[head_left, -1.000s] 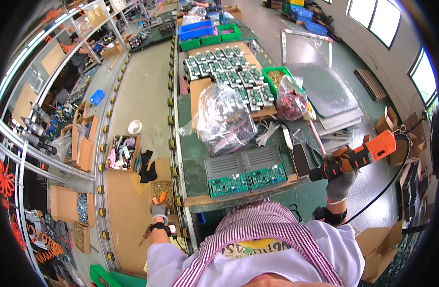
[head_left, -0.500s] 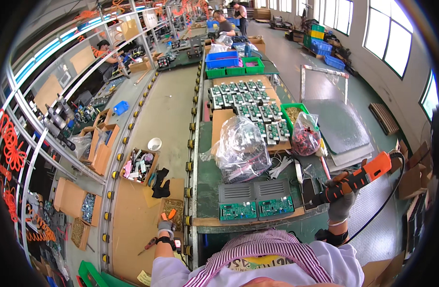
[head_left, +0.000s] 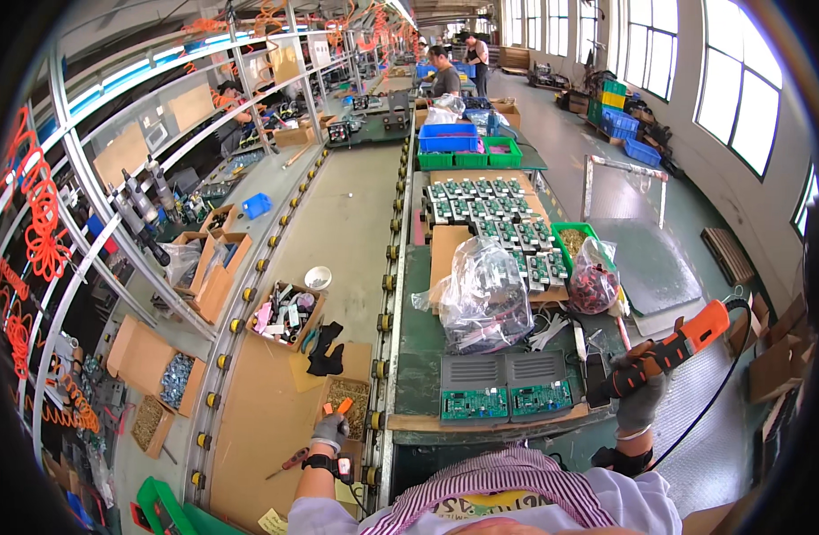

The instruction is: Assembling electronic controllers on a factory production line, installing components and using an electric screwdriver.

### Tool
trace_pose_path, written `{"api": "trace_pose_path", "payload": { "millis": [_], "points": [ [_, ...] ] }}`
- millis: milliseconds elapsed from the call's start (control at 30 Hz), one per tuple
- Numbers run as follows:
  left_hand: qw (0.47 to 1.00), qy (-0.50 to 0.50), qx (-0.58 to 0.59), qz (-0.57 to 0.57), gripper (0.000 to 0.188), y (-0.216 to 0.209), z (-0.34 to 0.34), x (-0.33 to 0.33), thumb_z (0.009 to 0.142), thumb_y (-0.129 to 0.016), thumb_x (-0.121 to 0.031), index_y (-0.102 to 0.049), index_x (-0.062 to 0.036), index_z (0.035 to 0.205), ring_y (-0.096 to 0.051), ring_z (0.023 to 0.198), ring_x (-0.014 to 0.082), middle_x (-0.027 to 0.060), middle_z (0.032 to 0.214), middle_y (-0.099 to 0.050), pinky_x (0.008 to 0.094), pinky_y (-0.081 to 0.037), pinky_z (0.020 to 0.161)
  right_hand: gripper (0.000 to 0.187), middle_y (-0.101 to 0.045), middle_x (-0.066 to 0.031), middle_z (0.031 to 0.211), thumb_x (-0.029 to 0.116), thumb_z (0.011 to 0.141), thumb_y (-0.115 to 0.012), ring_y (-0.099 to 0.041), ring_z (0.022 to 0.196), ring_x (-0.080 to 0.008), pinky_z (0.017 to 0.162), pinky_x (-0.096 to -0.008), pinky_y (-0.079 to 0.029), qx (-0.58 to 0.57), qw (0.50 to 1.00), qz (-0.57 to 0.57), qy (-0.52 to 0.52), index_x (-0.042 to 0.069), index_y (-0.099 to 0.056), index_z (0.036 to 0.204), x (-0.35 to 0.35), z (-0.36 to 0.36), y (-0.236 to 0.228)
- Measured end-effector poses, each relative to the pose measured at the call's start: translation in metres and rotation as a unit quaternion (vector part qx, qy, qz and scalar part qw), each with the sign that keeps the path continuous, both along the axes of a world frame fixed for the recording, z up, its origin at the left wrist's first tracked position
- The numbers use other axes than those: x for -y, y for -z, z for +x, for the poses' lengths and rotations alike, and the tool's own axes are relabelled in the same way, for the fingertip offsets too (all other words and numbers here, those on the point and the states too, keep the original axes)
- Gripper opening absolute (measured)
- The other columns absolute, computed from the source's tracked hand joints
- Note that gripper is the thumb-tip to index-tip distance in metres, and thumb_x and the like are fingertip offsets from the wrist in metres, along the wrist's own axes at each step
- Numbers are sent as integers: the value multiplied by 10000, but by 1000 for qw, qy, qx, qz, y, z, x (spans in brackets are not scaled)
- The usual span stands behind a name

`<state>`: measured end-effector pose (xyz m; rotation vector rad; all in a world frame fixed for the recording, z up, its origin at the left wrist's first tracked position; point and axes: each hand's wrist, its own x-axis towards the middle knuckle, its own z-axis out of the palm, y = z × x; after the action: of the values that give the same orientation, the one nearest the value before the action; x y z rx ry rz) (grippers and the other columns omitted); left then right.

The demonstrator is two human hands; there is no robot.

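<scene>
My left hand [head_left: 329,430], in a grey glove with orange fingertips, is at the near edge of a small cardboard box of brass-coloured screws [head_left: 348,399]. Two orange fingertips stand apart, with nothing visible between them. My right hand [head_left: 641,403], also gloved, grips an orange and black power screwdriver [head_left: 673,349] with a cable running down from its rear end. Its nose points left, over the right side of the green bench. Left of the tool, two grey plastic housings [head_left: 474,373] lie side by side, each with a green circuit board [head_left: 541,401] along its near side.
A clear plastic bag [head_left: 483,299] stands behind the housings. Beyond it are rows of small board assemblies [head_left: 490,209] and a bag of red parts [head_left: 594,281]. Left of the bench runs a roller-edged conveyor [head_left: 360,241] carrying a box of mixed parts [head_left: 287,314] and a screwdriver [head_left: 289,462].
The whole view has shifted right and slightly down with my head. My left hand stays by the screw box, and my right hand keeps hold of the power screwdriver at the bench's right side.
</scene>
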<state>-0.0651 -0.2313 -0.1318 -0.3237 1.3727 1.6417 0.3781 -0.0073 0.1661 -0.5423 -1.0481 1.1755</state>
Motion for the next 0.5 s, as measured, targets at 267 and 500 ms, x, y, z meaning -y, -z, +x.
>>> {"api": "trace_pose_path", "payload": {
  "millis": [267, 500],
  "points": [
    [969, 141, 67, 193, 89, -77, 63, -43, 827, -518, -132, -508, -47, 804, -427, 508, 101, 23, 650, -481, 191, -371, 441, 315, -498, -53, 746, 303, 760, -553, -515, 656, -151, 588, -291, -455, -32, 998, 7, -58, 45, -477, 925, 15, -36, -5],
    [840, 429, 101, 317, 160, -154, 183, -107, 840, -547, -200, -531, -50, 891, -493, 573, 85, 17, 745, -535, 192, -412, 480, 689, -522, -72, 781, 298, 697, -660, -549, 652, -175, 622, -361, -505, -64, 992, 59, -88, 74, -282, 1229, 40, -79, 0]
  ]
}}
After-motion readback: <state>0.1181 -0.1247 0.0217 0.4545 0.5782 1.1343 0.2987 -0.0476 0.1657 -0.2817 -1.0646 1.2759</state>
